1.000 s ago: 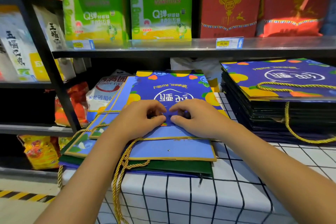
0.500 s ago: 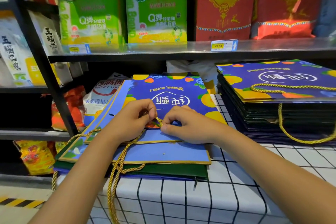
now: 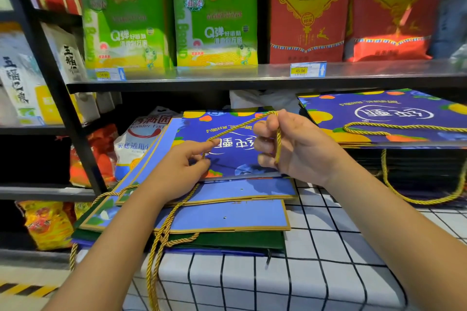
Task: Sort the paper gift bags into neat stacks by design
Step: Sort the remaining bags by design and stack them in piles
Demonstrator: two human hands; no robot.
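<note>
gold cord, two hands, two stacks

Black metal shelving fills the back, its steel shelf carrying green and red rice packs above price tags. A white grid-patterned cloth covers the table; hazard-striped floor lies lower left.

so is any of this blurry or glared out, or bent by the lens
Head view: the hands, left and right, and the gold cord are sharp; the red bag at top right is smeared, with a washed-out glowing patch; the steel shelf shows soft reflections; the shelf post leans from wide-angle distortion.
</note>
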